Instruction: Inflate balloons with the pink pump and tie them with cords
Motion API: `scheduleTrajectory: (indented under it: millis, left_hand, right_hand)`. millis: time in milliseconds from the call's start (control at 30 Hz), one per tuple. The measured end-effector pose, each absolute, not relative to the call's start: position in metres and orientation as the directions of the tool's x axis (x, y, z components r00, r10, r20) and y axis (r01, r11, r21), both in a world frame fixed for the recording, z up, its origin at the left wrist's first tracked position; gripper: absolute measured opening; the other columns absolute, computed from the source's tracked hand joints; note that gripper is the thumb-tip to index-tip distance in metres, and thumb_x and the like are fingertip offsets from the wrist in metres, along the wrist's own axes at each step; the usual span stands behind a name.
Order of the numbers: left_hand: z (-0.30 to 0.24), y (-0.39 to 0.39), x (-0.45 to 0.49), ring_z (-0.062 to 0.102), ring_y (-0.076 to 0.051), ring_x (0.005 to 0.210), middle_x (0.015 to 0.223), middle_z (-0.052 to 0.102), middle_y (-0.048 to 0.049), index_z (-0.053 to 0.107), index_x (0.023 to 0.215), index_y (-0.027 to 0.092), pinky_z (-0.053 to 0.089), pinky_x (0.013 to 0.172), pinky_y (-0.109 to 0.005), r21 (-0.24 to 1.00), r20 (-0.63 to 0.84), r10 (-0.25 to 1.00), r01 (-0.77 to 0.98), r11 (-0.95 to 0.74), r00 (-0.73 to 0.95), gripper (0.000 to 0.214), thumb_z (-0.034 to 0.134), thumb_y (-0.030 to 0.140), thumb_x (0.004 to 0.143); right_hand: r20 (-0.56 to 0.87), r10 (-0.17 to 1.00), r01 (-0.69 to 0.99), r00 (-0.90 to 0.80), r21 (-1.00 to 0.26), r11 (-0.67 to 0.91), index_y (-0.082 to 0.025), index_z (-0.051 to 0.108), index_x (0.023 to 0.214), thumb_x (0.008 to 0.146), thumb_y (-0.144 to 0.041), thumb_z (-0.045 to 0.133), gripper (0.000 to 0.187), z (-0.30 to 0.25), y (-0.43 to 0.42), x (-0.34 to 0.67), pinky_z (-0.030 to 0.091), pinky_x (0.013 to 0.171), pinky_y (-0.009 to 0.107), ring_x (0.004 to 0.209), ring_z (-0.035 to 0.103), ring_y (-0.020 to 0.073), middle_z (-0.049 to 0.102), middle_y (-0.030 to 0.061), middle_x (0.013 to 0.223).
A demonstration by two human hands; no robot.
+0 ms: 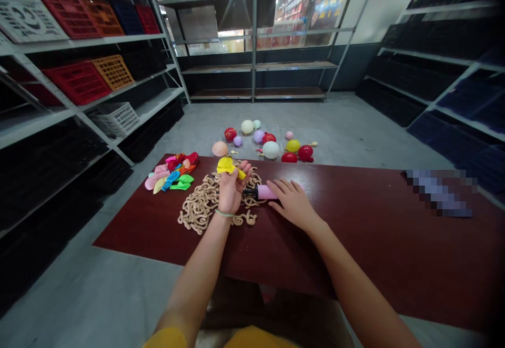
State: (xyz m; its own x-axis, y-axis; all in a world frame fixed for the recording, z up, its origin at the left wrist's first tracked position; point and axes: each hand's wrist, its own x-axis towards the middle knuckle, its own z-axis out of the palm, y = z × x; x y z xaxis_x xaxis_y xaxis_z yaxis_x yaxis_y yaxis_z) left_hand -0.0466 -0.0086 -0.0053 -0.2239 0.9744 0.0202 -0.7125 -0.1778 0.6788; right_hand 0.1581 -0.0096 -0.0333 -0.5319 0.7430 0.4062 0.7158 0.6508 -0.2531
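Note:
My left hand (232, 187) is turned palm up over the table, its fingers closed on a limp yellow balloon (225, 165). My right hand (294, 203) lies over a pink balloon pump (267, 192), thumb on the near side and fingers across the top. The pump rests on its side, its black end pointing toward my left hand. Around and under my left hand spreads a heap of beige curly strands, perhaps uninflated long balloons (201, 203). Left of that heap sits a pile of flat balloons (171, 173) in mixed colours.
The dark red table (355, 243) bears a blurred purple packet (440, 193) at its right. Several small inflated balloons (270, 150) lie on the floor beyond the far edge. Shelves with plastic crates (74, 82) stand at left; metal racks (254, 69) stand at the back and right.

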Motion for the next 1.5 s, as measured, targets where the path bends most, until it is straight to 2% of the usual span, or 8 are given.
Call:
scheduleTrajectory:
  millis: [233,433,567,833,1000,1233,1400,1500]
  left_hand:
    - [-0.003,0.001,-0.077,0.063,-0.024,0.120,0.124,0.067,-0.0123,0.052,0.107,0.019,0.050,0.104,-0.038,0.645,0.020,0.933,-0.709,-0.286,-0.358,0.028,0.069,0.018,0.085]
    - [-0.009,0.010,-0.102,0.067,-0.019,0.112,0.123,0.068,-0.0105,0.046,0.127,0.022,0.052,0.100,-0.034,0.651,0.010,0.813,-0.613,-0.448,-0.583,0.049,0.068,0.015,0.084]
    - [-0.012,0.010,-0.101,0.067,-0.018,0.113,0.125,0.068,-0.0106,0.048,0.126,0.023,0.053,0.097,-0.031,0.660,-0.015,0.819,-0.621,-0.423,-0.573,0.045,0.067,0.017,0.086]
    - [-0.008,0.008,-0.101,0.065,-0.019,0.116,0.128,0.066,-0.0108,0.046,0.129,0.024,0.053,0.099,-0.033,0.644,-0.021,0.805,-0.624,-0.443,-0.593,0.042,0.058,0.012,0.091]
    - [-0.011,0.010,-0.094,0.066,-0.022,0.115,0.124,0.068,-0.0133,0.052,0.117,0.018,0.053,0.099,-0.035,0.673,-0.013,0.823,-0.614,-0.413,-0.568,0.031,0.063,0.017,0.089]
    - [-0.015,0.010,-0.075,0.066,-0.025,0.115,0.120,0.069,-0.0152,0.054,0.108,0.015,0.050,0.101,-0.039,0.707,0.006,0.845,-0.595,-0.382,-0.535,0.031,0.071,0.022,0.084]
    - [-0.019,0.008,-0.065,0.069,-0.021,0.108,0.113,0.071,-0.0104,0.055,0.105,0.018,0.053,0.096,-0.035,0.654,-0.030,0.872,-0.669,-0.353,-0.489,0.029,0.072,0.029,0.084]
    - [-0.020,0.007,-0.061,0.070,-0.019,0.102,0.109,0.071,-0.0093,0.057,0.102,0.018,0.054,0.091,-0.032,0.580,-0.089,0.905,-0.760,-0.293,-0.416,0.025,0.067,0.037,0.088]
  right_hand:
    - [0.284,0.753,0.779,-0.594,-0.031,0.626,-0.024,0.049,0.143,0.086,-0.025,0.057,0.058,-0.028,-0.011,0.164,0.044,0.083,0.040,0.106,0.058,0.0301,0.065,0.0128,0.120]
    - [0.341,0.816,0.837,-0.467,-0.127,0.532,-0.026,0.039,0.150,0.086,-0.039,0.056,0.067,-0.017,-0.016,0.172,0.048,0.062,0.033,0.091,0.066,0.0263,0.064,0.0093,0.124]
    - [0.366,0.755,0.771,-0.545,-0.137,0.622,-0.028,0.036,0.152,0.086,-0.037,0.055,0.069,-0.019,-0.018,0.169,0.052,0.067,0.032,0.096,0.067,0.0250,0.065,0.0074,0.122]
    - [0.336,0.756,0.775,-0.561,-0.107,0.623,-0.027,0.037,0.151,0.088,-0.038,0.053,0.066,-0.023,-0.018,0.166,0.052,0.069,0.033,0.097,0.067,0.0247,0.065,0.0066,0.122]
    - [0.339,0.758,0.775,-0.558,-0.115,0.622,-0.028,0.036,0.152,0.089,-0.039,0.053,0.066,-0.025,-0.019,0.163,0.052,0.070,0.033,0.099,0.066,0.0248,0.065,0.0068,0.123]
    - [0.334,0.767,0.787,-0.548,-0.103,0.608,-0.024,0.036,0.151,0.090,-0.040,0.054,0.066,-0.022,-0.022,0.160,0.052,0.069,0.033,0.097,0.066,0.0248,0.064,0.0078,0.126]
    - [0.399,0.753,0.794,-0.523,-0.092,0.601,-0.015,0.046,0.142,0.093,-0.041,0.052,0.056,-0.027,-0.023,0.155,0.051,0.074,0.033,0.101,0.065,0.0251,0.064,0.0116,0.126]
    - [0.420,0.736,0.787,-0.531,-0.079,0.612,-0.014,0.051,0.136,0.094,-0.041,0.051,0.050,-0.026,-0.024,0.152,0.050,0.078,0.033,0.103,0.063,0.0250,0.064,0.0121,0.125]
